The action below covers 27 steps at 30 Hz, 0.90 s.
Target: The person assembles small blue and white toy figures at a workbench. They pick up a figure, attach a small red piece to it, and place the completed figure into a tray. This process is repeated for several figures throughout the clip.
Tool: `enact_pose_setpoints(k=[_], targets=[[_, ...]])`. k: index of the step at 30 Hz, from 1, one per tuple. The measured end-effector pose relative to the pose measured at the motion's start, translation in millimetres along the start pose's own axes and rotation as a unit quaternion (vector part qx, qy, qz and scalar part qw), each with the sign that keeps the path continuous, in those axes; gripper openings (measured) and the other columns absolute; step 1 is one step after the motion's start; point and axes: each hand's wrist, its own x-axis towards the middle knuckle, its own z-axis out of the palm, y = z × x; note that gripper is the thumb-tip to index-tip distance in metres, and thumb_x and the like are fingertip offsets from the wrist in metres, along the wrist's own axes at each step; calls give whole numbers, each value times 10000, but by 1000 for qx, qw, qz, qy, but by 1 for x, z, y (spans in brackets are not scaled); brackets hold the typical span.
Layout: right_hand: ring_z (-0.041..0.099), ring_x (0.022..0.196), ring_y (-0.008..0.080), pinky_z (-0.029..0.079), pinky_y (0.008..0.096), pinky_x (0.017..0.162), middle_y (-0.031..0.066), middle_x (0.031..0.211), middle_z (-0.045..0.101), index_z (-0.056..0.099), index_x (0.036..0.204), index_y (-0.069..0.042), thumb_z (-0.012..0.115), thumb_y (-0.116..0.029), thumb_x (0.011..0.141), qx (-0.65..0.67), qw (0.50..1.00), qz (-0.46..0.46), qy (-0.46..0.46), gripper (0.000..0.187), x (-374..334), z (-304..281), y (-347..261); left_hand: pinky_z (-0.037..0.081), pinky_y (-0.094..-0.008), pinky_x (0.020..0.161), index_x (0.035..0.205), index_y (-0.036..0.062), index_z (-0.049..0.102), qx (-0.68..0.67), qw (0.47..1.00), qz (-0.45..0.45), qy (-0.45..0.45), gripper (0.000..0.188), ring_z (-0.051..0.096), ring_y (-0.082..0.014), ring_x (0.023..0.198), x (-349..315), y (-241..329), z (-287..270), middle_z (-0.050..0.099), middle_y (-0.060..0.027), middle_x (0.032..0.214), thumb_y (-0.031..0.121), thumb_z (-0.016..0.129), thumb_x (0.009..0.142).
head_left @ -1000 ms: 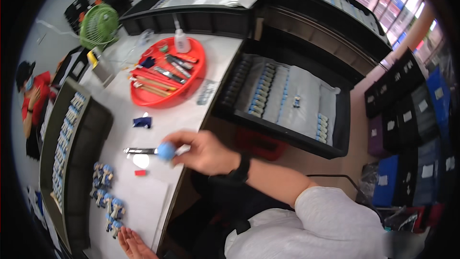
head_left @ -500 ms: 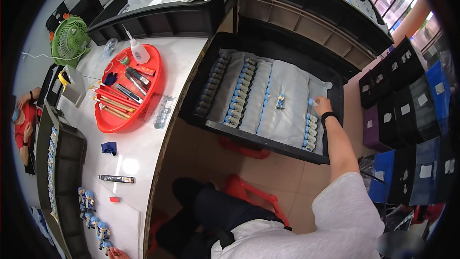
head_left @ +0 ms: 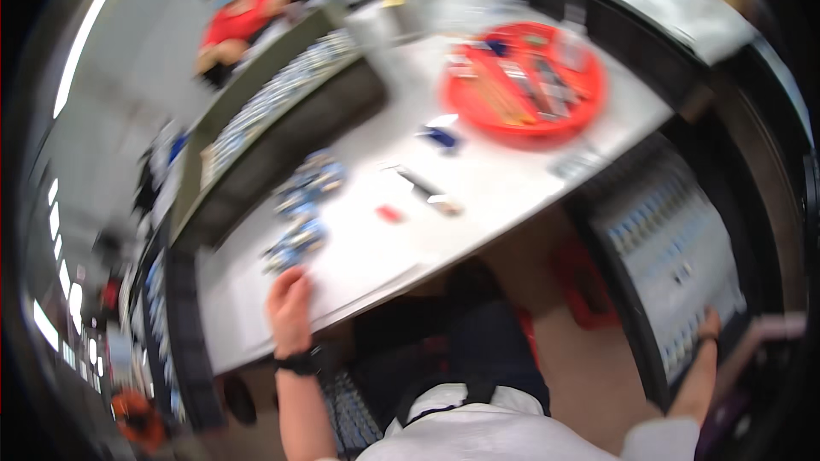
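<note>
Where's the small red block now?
Head view, just left of centre: the red block lies on the white table, between the blue figures and dark pen.

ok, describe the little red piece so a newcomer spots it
Start at the white table with the big red tray. Down and left of the tray, the red piece lies between the blue figures and dark stick. It's the only small red thing outside the tray there.

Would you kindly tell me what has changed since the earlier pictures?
The right hand has moved rightward from above the table to the black crate with a figurine; blur hides whether it has let go. The view has swung left. The left hand stays near the figurines on the table; the red tray and pen look unmoved.
</note>
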Motion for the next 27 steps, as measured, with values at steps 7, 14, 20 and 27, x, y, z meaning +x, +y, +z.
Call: enact_pose_setpoints(k=[7,14,20,27], targets=[[466,1142,335,354,363,970,207,1210,505,487,1172,41,431,88,726,-80,995,58,9,452,15,-65,-112,474,-256,774,959,-22,599,104,991,83,-21,145,592,-138,840,8,68,-1,631,-89,928,-2,556,822],[550,983,163,444,287,813,90,1120,553,486,1202,-21,502,-35,869,376,915,-146,-25,333,-17,-135,-353,469,-283,739,953,27,616,424,874,182,-155,190,590,-188,839,54,86,21,630,-70,909,74,626,769],[578,862,123,467,223,750,71,1002,593,543,1115,-4,490,-17,890,431,819,-347,-156,231,-141,-150,-539,456,-380,758,915,74,634,627,696,315,-155,226,540,-297,856,66,40,34,585,-99,884,63,645,689],[595,799,127,488,240,732,89,925,610,568,1005,30,521,60,845,492,707,-424,-280,170,-255,-131,-646,466,-236,694,1052,12,586,170,969,113,-142,239,570,-125,769,18,69,15,603,-53,894,3,575,813]])
